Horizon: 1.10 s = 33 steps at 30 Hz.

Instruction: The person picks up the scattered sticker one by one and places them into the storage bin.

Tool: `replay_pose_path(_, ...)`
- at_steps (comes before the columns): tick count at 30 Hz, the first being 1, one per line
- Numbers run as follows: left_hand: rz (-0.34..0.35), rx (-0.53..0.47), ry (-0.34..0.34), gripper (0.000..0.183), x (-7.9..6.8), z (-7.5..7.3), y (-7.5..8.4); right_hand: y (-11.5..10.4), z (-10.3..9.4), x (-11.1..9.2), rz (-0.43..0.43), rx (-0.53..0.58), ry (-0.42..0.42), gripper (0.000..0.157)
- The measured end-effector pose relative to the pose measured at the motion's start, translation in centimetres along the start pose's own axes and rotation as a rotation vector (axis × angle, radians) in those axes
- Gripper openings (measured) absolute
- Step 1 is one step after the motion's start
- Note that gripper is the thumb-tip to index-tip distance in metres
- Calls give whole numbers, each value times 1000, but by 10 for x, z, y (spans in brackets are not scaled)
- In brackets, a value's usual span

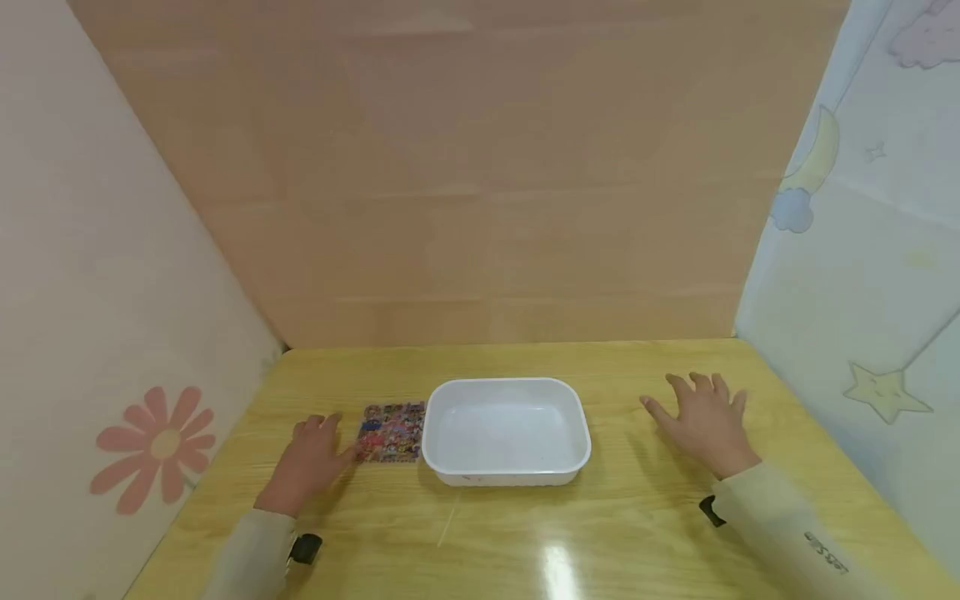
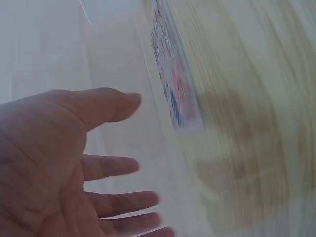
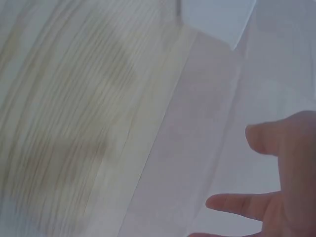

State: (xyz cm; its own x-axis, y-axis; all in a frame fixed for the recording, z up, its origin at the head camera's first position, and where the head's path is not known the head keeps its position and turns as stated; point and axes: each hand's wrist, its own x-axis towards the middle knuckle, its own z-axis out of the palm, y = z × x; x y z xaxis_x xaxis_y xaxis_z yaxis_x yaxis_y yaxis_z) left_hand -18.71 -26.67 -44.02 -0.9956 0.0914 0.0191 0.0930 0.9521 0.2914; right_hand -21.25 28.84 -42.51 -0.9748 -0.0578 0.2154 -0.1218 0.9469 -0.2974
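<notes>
A white rectangular tray [image 1: 506, 478] stands on the wooden table, with nothing seen inside it. Just left of it lies a flat square sheet [image 1: 391, 432] covered in small colourful figures, perhaps stickers; its exact kind is unclear. My left hand [image 1: 309, 462] is spread beside the sheet's left edge, thumb toward it, and holds nothing. In the left wrist view the sheet [image 2: 177, 74] appears beyond the thumb, apart from it. Well to the tray's right, my right hand [image 1: 705, 423] hovers with fingers spread and holds nothing. A corner of the tray [image 3: 217, 19] shows in the right wrist view.
Brown paper panelling [image 1: 480, 208] rises behind the table [image 1: 480, 533]. Pale walls flank it, with a pink flower [image 1: 163, 444] on the left and a moon and star [image 1: 887, 392] on the right. Both wrists wear dark straps.
</notes>
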Motion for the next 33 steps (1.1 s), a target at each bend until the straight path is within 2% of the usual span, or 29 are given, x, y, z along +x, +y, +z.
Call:
replay_pose_path(4,-9,-46,-39,70,6,6,7,-19,1,-3,-59,83,31,60)
replay_pose_path(7,-15,-53,-48,64,12,10,12,-34,4,-4,-93,146,17,53)
replay_pose_path(12,-54,-24,-75,51,18,15,18,-57,14,-6,-95,297,-96,51)
replay_pose_path(16,-118,-6,-107,66,20,21,24,-71,20,-6,-76,397,-185,55)
replay_pose_path(19,-151,2,-126,73,22,23,27,-79,23,-5,-69,427,-222,58)
replay_pose_path(23,-167,10,-132,72,23,23,31,-85,26,-5,-64,452,-253,55)
replay_pose_path(33,-180,51,-147,75,24,23,37,-89,29,-3,-39,428,-270,50)
